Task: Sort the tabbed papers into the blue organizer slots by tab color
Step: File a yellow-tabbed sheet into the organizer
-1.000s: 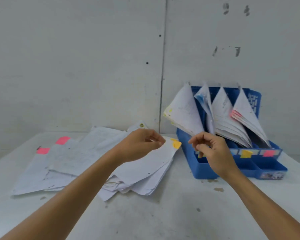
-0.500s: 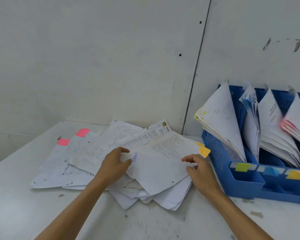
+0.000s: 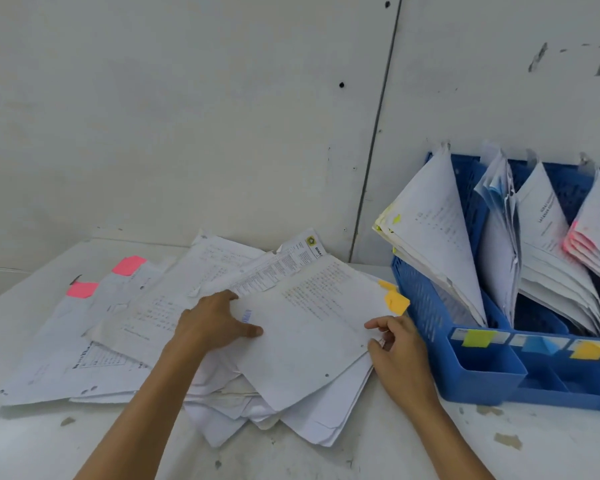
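Both hands are coming down from the raised position they held a second ago, in the air just left of the organizer (image 3: 426, 306), and are now working at the pile (image 3: 146, 323) lying on the surface (image 3: 84, 445) left of the organizer. The left hand (image 3: 215, 323) is resting open on the pile, fingers straight, with the thumb pressing the left margin of the top sheet (image 3: 309, 337). The right hand (image 3: 400, 355) is sitting at that sheet's right edge, close beside the organizer's left wall, with its fingers curling against the paper. Whether it is actually pinching the sheet cannot be told. The top sheet is carrying a yellow tab (image 3: 396, 302), which is lying just beside the organizer's left wall. Further left of the organizer, two pink tabs (image 3: 129, 265) are showing on sheets at the pile's far edge. Along the organizer's front rim, a green label (image 3: 477, 338), a blue label (image 3: 539, 344) and a yellow label (image 3: 589, 349) are marking the slots, and filed sheets (image 3: 433, 237) are already leaning in them. In my judgement the change is marking the start of a fresh pick: the yellow-tabbed sheet is being singled out and is belonging in the yellow-labelled slot. The pile is remaining thick, so the sorting is appearing well short of finished.
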